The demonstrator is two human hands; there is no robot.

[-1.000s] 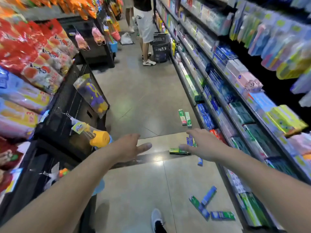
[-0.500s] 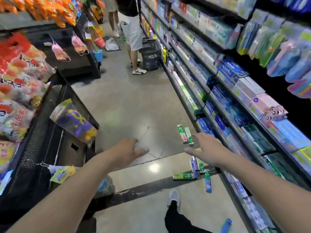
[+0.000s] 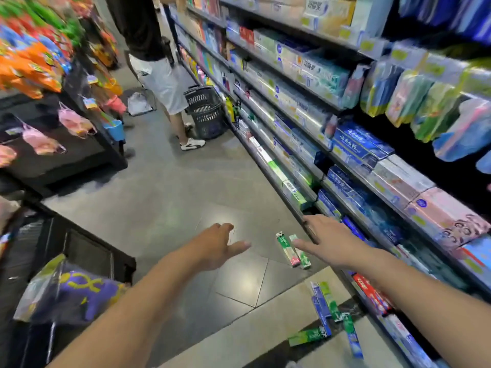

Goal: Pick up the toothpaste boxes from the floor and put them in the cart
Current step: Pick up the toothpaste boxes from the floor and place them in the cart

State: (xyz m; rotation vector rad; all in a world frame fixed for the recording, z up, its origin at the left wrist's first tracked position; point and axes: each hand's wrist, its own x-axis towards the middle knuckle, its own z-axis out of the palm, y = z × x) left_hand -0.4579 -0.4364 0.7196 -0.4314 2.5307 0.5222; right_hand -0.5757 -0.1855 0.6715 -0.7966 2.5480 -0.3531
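Two green toothpaste boxes (image 3: 292, 251) lie side by side on the grey floor beside the right-hand shelf. Nearer me, a loose cluster of several blue and green toothpaste boxes (image 3: 328, 314) lies scattered on the floor. My left hand (image 3: 218, 247) hovers over the floor, fingers relaxed and holding nothing. My right hand (image 3: 328, 241) is stretched forward above the pair of green boxes, fingers straight, also holding nothing. A black shopping basket (image 3: 206, 112) stands far up the aisle beside a person. No cart shows clearly near me.
Stocked shelves (image 3: 345, 166) of toothpaste line the right side. A black wire rack (image 3: 79, 251) with hanging toys and snack bags fills the left. A person in white shorts (image 3: 164, 81) stands up the aisle. Open floor lies between.
I have moved forward along the aisle. The pair of green boxes now lies just under my right hand, and the boxes that lay behind have passed out of view. Both hands stay open.
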